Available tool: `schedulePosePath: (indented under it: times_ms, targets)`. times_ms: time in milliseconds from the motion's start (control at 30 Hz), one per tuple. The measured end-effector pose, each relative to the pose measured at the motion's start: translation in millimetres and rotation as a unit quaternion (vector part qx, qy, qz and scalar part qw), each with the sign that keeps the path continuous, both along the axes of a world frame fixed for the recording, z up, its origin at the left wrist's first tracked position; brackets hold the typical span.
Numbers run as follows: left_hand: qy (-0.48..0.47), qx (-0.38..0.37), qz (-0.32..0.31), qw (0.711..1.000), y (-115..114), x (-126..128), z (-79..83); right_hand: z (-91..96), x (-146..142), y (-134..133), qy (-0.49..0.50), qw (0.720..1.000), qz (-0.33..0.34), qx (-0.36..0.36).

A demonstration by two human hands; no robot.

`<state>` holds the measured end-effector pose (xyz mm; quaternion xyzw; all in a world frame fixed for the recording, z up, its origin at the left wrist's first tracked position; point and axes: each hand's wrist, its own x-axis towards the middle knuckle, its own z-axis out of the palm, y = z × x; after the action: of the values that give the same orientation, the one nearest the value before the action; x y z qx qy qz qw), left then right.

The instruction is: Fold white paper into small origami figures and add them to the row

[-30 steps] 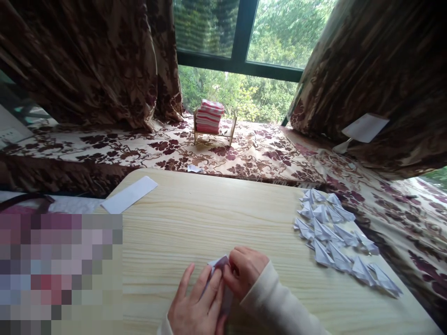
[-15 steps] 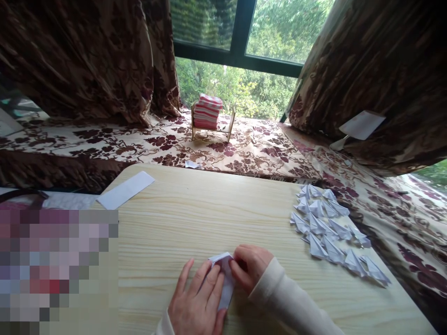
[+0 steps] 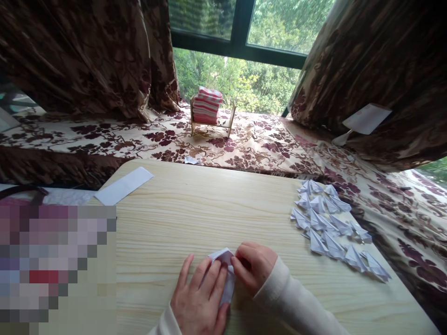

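Note:
A small folded white sheet of paper (image 3: 228, 286) lies on the table in front of me, part of it covered by my fingers. My left hand (image 3: 202, 293) rests flat over it, fingers stretched out and pressing it down. At its upper right edge, the curled thumb and fingers of my right hand (image 3: 254, 265) are closed on the paper; the exact pinch point is partly hidden. Toward the right side of the table lie several folded white paper pieces (image 3: 317, 223) with pointed shapes, set in rough rows.
A flat strip of white paper (image 3: 125, 185) lies at the table's far left corner. Beyond the wooden table (image 3: 181, 204), a flowered sill holds a small rack (image 3: 228, 123) with red-and-white folded cloths (image 3: 206, 106), a paper scrap (image 3: 191, 160) and a white lamp (image 3: 366, 118). The lower left is pixelated.
Both hands have stayed nearly in place on the folded paper, the right one shifting very slightly right. The whole view has tilted a little.

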<state>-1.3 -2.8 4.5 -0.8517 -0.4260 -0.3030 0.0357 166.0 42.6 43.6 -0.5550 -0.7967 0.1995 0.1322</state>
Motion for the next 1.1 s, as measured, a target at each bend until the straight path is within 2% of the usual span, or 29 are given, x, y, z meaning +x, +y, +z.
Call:
schedulePosePath:
  times_ms: [333,600,700,867,1100]
  targets:
    - [0.016,-0.008,0.009,1.0,-2,4,3.9,-1.7,-2,-5,-0.02,1.0,0.012,0.0]
    - [0.01,-0.027,0.011,1.0,-2,5,3.5,1.9,-2,0,-0.05,0.997,-0.005,-0.064]
    - [0.019,-0.024,0.012,0.999,-1,7,5.8,2.2,2,5,-0.04,0.999,-0.009,-0.032]
    - [0.017,-0.012,0.013,1.0,-2,7,5.4,-1.1,-2,12,-0.033,0.995,0.05,0.074]
    - [0.027,-0.022,0.01,0.999,-2,5,2.6,0.8,-17,11,-0.134,0.989,0.018,0.057]
